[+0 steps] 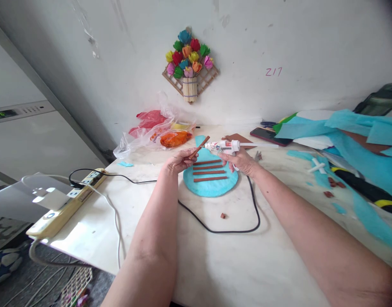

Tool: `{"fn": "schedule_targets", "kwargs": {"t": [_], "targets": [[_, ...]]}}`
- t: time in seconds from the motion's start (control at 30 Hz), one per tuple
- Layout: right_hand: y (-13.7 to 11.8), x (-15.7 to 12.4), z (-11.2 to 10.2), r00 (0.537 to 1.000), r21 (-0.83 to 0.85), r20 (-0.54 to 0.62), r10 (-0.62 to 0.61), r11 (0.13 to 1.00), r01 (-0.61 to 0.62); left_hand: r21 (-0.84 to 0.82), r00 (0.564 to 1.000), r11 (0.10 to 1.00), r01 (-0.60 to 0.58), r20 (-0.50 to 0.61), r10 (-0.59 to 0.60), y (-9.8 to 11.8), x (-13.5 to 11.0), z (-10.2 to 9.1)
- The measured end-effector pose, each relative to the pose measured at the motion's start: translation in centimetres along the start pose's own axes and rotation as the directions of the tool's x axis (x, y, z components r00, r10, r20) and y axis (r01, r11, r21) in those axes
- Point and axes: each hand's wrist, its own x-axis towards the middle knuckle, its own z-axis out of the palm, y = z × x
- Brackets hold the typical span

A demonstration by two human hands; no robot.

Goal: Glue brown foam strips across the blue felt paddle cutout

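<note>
My left hand [180, 161] pinches a thin brown felt strip [204, 141], tilted up to the right. In my right hand [240, 162] is a white hot glue gun [224, 146], its nozzle pointing left at the strip, with a long clear glue stick out of its back end. Whether the nozzle touches the strip I cannot tell. Below both hands lies a round light-blue felt piece [211, 188] with a narrow neck at the top. Several brown strips [210, 173] lie across it in roughly parallel rows. My right fingers hide part of its right side.
A black cord [215, 231] loops over the table to a power strip [68, 209] at the left. Plastic bags [151, 130] lie at the back. Blue felt scraps [371, 204], a phone [268, 135] and a black-yellow tool [362, 185] are on the right. A brown scrap [223, 215] lies in front.
</note>
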Motion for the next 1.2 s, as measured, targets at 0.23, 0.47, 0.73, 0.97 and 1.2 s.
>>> {"fn": "schedule_targets", "kwargs": {"t": [0.23,0.47,0.73,0.97,1.2], "targets": [[1.1,0.4,-0.4,0.998,-0.017,-0.054,-0.013,1.0,0.012,-0.004,1.0,1.0,0.005,0.004,-0.005,0.0,0.0,0.0],[1.4,0.5,-0.8,0.995,0.038,-0.095,-0.011,0.999,0.015,-0.002,0.999,1.0,0.016,-0.034,-0.016,0.1,-0.1,0.3],[0.8,0.2,-0.2,1.0,0.047,0.0,0.016,0.999,-0.016,-0.02,0.999,1.0,0.017,-0.027,-0.018,0.2,-0.3,0.5],[1.8,0.5,-0.9,0.996,0.057,-0.085,-0.003,0.998,0.007,-0.047,1.0,0.999,0.014,-0.001,-0.015,0.1,-0.3,0.4],[0.5,0.2,-0.4,0.999,0.027,-0.039,-0.004,1.0,0.005,-0.033,1.0,0.999,0.021,-0.013,-0.021,0.1,0.0,0.2]]}}
